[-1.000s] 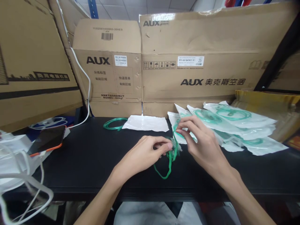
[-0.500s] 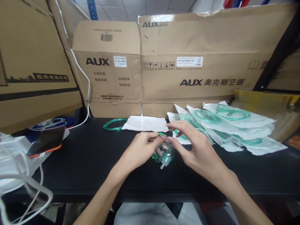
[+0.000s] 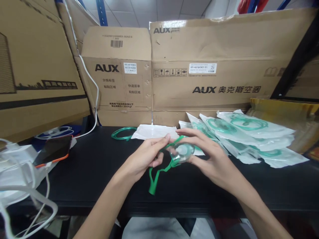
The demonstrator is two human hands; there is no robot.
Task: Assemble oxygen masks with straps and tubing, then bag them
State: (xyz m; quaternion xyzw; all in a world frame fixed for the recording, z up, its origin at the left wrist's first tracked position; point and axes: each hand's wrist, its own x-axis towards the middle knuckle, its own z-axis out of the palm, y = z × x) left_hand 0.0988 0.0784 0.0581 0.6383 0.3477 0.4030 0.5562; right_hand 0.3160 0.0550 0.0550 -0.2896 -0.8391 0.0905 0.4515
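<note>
A small clear mask (image 3: 183, 152) is held above the black table, between my two hands. My right hand (image 3: 205, 144) grips the mask from its right side, thumb below and fingers above. My left hand (image 3: 154, 151) is closed, its thumb and forefinger pinching a green strap. The strap's loose end (image 3: 154, 184) hangs down to the left of the mask. Behind my hands lie a white pouch (image 3: 154, 131) and a coil of green tubing (image 3: 122, 133).
Several white pouches with green tubing (image 3: 249, 136) are piled at the right. A phone (image 3: 54, 149), white cables (image 3: 32, 192) and a white adapter (image 3: 21, 155) are at the left. Cardboard boxes (image 3: 174, 43) stand behind the black table (image 3: 112, 186).
The mask has turned and moved slightly right and up, into my right hand's grip. More of the green strap shows, with an end hanging down. The camera view has shifted slightly.
</note>
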